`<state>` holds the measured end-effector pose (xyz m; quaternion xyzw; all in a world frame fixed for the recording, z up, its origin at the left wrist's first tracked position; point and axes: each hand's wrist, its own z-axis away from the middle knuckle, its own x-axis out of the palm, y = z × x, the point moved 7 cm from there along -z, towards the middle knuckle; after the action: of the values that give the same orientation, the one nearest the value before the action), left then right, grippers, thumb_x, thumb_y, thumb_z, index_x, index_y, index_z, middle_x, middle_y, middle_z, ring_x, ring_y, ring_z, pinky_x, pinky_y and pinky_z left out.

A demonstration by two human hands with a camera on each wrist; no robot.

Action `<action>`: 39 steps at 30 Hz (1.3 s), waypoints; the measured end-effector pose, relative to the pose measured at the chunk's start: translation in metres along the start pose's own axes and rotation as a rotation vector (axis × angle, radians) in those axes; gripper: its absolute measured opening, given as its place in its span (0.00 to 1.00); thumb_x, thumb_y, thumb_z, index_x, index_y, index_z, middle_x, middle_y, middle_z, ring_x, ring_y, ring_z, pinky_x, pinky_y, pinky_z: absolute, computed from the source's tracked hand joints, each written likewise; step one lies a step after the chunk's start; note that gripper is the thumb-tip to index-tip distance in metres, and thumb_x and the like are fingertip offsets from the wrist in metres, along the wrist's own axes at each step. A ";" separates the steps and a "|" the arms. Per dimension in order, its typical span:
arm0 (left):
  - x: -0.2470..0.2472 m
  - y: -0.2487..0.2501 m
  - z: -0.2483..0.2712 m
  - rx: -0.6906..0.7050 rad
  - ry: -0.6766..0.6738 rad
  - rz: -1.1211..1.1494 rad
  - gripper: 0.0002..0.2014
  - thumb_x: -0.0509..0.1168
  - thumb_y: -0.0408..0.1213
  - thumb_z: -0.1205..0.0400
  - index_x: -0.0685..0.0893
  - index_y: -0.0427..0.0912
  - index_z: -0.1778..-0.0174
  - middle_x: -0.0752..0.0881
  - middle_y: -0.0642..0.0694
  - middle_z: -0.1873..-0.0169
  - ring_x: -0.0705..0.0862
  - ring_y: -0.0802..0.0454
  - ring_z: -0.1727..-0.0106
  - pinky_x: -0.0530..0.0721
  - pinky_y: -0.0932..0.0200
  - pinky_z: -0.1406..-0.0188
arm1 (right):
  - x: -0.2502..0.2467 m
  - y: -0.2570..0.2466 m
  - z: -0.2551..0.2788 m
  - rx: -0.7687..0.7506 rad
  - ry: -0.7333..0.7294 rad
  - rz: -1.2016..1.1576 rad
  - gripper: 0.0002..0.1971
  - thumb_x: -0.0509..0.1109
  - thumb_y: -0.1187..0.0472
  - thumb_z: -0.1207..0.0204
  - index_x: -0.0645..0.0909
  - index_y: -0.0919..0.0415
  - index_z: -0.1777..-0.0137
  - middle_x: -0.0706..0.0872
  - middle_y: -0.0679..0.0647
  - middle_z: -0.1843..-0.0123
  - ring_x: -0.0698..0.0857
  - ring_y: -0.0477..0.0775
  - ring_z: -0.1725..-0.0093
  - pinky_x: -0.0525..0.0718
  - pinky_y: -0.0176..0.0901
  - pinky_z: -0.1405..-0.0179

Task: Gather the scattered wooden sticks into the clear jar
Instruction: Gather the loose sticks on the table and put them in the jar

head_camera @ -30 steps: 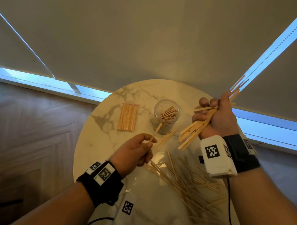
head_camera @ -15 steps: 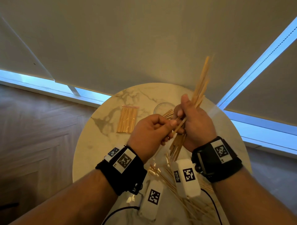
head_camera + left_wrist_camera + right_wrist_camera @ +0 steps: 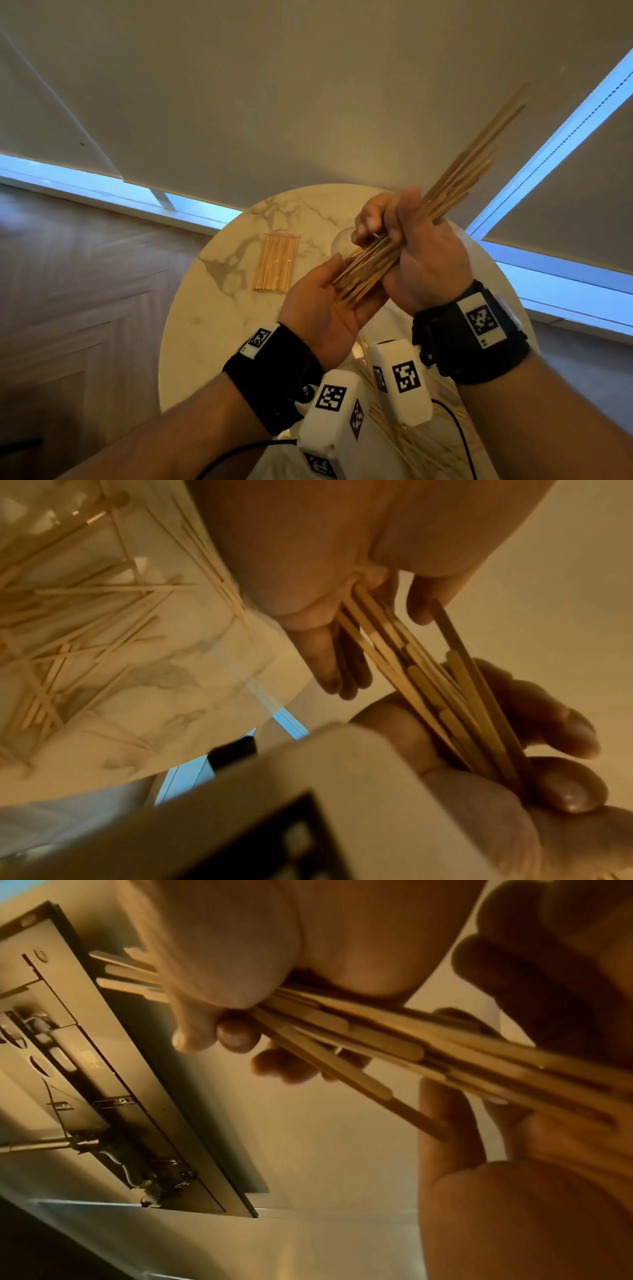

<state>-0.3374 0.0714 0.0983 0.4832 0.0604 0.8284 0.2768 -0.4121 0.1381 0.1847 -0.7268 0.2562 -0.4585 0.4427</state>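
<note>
My right hand [image 3: 387,226] grips a thick bundle of wooden sticks [image 3: 448,188] that slants up to the right above the table. Fingers and thumb curl round it, as the right wrist view shows at the bundle [image 3: 377,1039]. My left hand [image 3: 325,294] lies palm up with fingers straight, and the bundle's lower ends [image 3: 428,688] rest against its palm. The clear jar [image 3: 337,240] is mostly hidden behind both hands; only a piece of its rim shows. Several loose sticks [image 3: 442,442] lie scattered on the table near me, also seen as loose sticks [image 3: 68,642].
The round marble table [image 3: 212,329] carries a sealed packet of short sticks [image 3: 275,262] left of the jar. Wooden floor lies to the left, and drawn blinds with window strips stand behind the table. White wrist cameras [image 3: 400,380] hang over the scattered pile.
The left hand let go of its single stick and opened flat under the bundle's lower ends. The right hand swung the bundle from upright to slanting up-right.
</note>
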 end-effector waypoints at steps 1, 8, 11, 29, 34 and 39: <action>0.000 0.001 0.000 -0.001 0.010 0.014 0.26 0.55 0.46 0.09 0.77 0.29 0.23 0.81 0.29 0.26 0.81 0.35 0.26 0.86 0.44 0.32 | 0.002 0.001 0.000 -0.003 -0.038 0.012 0.25 0.71 0.36 0.23 0.76 0.54 0.71 0.81 0.54 0.66 0.81 0.58 0.61 0.81 0.58 0.52; 0.001 0.003 -0.002 0.003 -0.013 0.082 0.24 0.55 0.42 0.09 0.77 0.30 0.23 0.87 0.32 0.40 0.91 0.40 0.48 0.91 0.47 0.44 | 0.009 0.009 0.002 0.035 -0.103 0.183 0.22 0.79 0.44 0.25 0.80 0.59 0.41 0.83 0.52 0.69 0.84 0.62 0.65 0.85 0.60 0.50; -0.002 0.002 -0.004 0.002 -0.016 0.082 0.21 0.56 0.42 0.10 0.83 0.31 0.30 0.90 0.34 0.47 0.93 0.41 0.53 0.93 0.50 0.54 | 0.008 0.010 0.002 0.025 -0.107 0.229 0.17 0.82 0.48 0.26 0.83 0.57 0.47 0.86 0.55 0.67 0.84 0.64 0.63 0.82 0.61 0.55; -0.053 -0.013 -0.031 -0.129 0.207 -0.260 0.17 0.67 0.47 0.14 0.94 0.38 0.46 0.85 0.43 0.65 0.81 0.52 0.69 0.82 0.60 0.71 | -0.047 0.061 0.020 0.090 -0.051 0.828 0.17 0.77 0.43 0.26 0.85 0.56 0.66 0.85 0.47 0.63 0.87 0.51 0.59 0.80 0.35 0.58; -0.057 -0.008 -0.041 -0.086 0.194 -0.389 0.14 0.63 0.39 0.11 0.91 0.34 0.41 0.90 0.36 0.53 0.88 0.45 0.57 0.89 0.50 0.53 | -0.062 0.068 0.023 0.136 0.091 0.806 0.11 0.81 0.58 0.23 0.87 0.55 0.67 0.88 0.48 0.65 0.88 0.49 0.62 0.82 0.36 0.62; -0.060 0.039 -0.058 0.194 0.302 -0.830 0.07 0.67 0.39 0.14 0.90 0.43 0.53 0.91 0.42 0.57 0.87 0.49 0.59 0.86 0.50 0.54 | -0.082 0.035 0.002 -0.016 0.359 0.895 0.13 0.79 0.55 0.22 0.84 0.57 0.66 0.87 0.49 0.69 0.87 0.45 0.67 0.78 0.28 0.66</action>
<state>-0.3782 0.0173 0.0361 0.3153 0.3661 0.6990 0.5272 -0.4465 0.1861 0.1174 -0.4581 0.6195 -0.3391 0.5398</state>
